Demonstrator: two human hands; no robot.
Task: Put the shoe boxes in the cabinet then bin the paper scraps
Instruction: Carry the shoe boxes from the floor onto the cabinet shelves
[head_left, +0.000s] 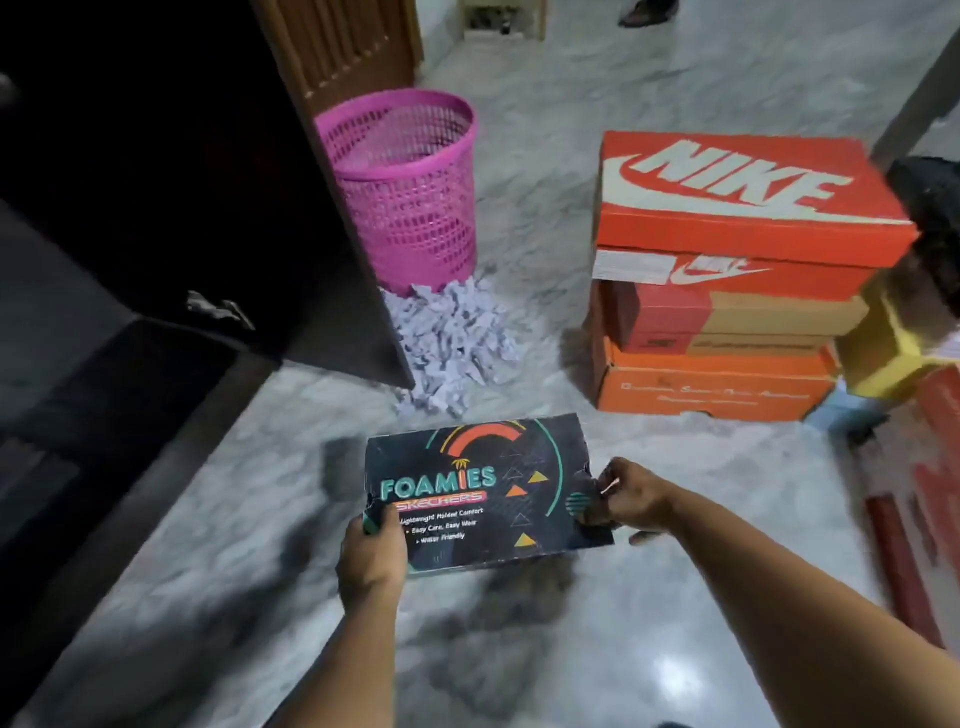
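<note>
Both hands hold one box: left hand (371, 558) grips the near-left corner of the dark Foamies box (483, 493), right hand (631, 501) pinches the right edge. Box is off the floor (597, 649), lid face up, low in front of the person.

Step in hand, as a judgement: carry this box left into the cabinet (156, 208), which sits dark and open on the left, door (358, 291) swung out. To do it well: keep the box level, keep both edges gripped so the lid stays shut, clear the door's edge, slide it in flat. Cabinet interior is too dark to tell how much room there is.

Lid reads "FOAMIES", "SKECHERS", then "Lightweight Molded Comfort", "Easy Care, Easy Wear", "Water Friendly".

Further out: paper scraps (452, 343) lie heaped on the floor, touching the base of the pink bin (410, 197), partly behind the door. Not yet binned.

Right of that, a stack of shoe boxes: orange box (711, 387) at the bottom, script blurred, unreadable; red-and-tan box (727, 319) in the middle; Nike box (743, 208) on top, "NIKE" with swoosh on lid and end. A yellow box (883, 358) sits just beside the stack, partly cut off. Most of the task is ahead.
</note>
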